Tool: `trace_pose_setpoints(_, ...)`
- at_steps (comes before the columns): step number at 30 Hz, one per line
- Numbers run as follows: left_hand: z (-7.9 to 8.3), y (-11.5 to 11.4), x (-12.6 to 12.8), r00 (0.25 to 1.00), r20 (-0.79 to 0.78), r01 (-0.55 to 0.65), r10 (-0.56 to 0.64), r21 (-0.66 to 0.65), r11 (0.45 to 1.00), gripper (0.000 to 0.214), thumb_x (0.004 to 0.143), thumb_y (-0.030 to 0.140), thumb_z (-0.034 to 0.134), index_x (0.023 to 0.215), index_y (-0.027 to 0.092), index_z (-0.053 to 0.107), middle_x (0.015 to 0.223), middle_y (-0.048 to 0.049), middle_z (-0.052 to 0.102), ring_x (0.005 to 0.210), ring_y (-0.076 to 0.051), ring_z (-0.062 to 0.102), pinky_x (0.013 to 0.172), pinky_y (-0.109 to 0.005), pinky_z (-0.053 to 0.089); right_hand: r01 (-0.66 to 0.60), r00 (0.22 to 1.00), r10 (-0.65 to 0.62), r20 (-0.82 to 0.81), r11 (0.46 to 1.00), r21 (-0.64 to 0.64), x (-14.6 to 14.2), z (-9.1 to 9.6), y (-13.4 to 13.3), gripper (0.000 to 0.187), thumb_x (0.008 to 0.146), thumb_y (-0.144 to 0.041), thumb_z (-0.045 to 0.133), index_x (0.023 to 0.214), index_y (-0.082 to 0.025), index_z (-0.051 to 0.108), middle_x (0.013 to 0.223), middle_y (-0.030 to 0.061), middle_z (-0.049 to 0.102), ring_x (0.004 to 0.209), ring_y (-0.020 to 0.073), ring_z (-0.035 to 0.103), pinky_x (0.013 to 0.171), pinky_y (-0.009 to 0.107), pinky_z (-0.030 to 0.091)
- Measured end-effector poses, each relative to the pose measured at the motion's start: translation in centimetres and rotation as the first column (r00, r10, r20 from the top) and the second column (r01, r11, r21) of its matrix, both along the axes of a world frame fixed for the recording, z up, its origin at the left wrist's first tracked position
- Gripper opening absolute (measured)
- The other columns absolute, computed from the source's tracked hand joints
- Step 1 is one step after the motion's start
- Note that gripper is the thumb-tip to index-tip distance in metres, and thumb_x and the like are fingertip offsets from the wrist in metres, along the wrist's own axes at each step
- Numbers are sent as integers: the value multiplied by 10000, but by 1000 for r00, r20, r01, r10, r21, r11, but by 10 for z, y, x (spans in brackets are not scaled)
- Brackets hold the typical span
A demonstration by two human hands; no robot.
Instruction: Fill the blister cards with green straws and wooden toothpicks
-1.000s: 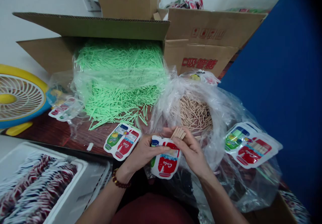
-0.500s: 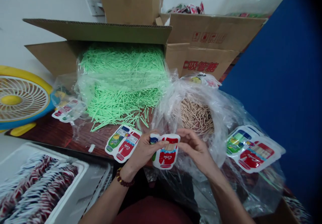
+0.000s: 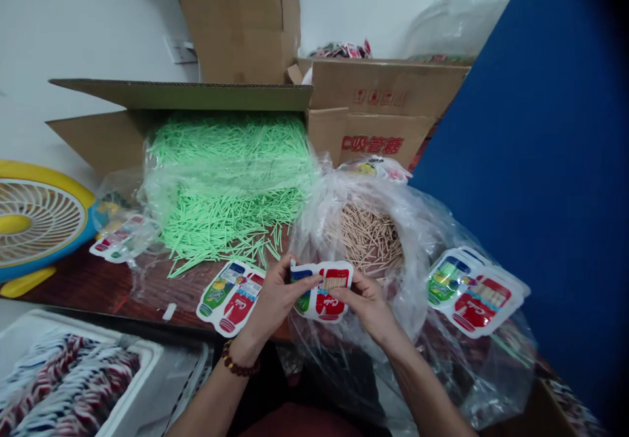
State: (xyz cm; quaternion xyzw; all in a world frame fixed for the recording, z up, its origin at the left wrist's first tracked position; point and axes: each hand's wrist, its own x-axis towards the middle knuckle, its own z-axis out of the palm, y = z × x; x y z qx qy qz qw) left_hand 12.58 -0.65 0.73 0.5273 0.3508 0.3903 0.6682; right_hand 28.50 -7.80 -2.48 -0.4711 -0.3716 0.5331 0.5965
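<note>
Between my two hands is a bottle-shaped candy packet with a green half and a red Cola half, brown sticks showing in the red half's window. My left hand is closed on its left side, thumb across the front. My right hand pinches the right side, its thumb near the window. Just beyond lies an open clear bag of brown candy sticks. Left of it, green candy sticks spill from a box. More flat packets lie beside my left wrist.
A stack of packets lies on plastic at the right. At lower left stands a white foam box with rows of packets. A yellow and blue fan stands at the left. Cardboard boxes back the table, and a blue panel borders the right.
My right hand has closed in on the packet's right side, its thumb now over the front. The packet's green half shows more. The whole view has shifted, with the surroundings lower and further left.
</note>
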Motion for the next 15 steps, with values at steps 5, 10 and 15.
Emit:
trace_pose_setpoints(5, 5, 4, 0, 996, -75, 46, -46, -1, 999, 239, 685, 271, 775, 780, 157, 588, 670, 56, 564, 587, -75, 504, 551, -166, 409, 116, 989, -120, 87, 992, 53, 5, 0, -3, 258, 713, -257, 744, 960, -193, 707, 887, 17, 740, 783, 174, 655, 739, 286, 515)
trace_pose_setpoints(10, 9, -4, 7, 997, -76, 18, -11, 90, 996, 236, 714, 265, 756, 654, 148, 561, 610, 58, 535, 557, -68, 491, 511, -154, 392, 54, 993, -51, -102, 998, 24, 4, 3, -6, 324, 658, -252, 783, 968, -213, 698, 854, 0, 743, 737, 166, 670, 719, 298, 528)
trace_pose_setpoints(15, 11, -12, 14, 998, -39, 41, -41, -12, 999, 223, 677, 253, 790, 782, 163, 615, 671, 47, 619, 574, -86, 566, 548, -174, 455, 184, 980, -179, -89, 982, 47, 4, 5, -10, 240, 628, -268, 796, 838, -182, 718, 758, 1, 734, 664, 153, 656, 668, 272, 521)
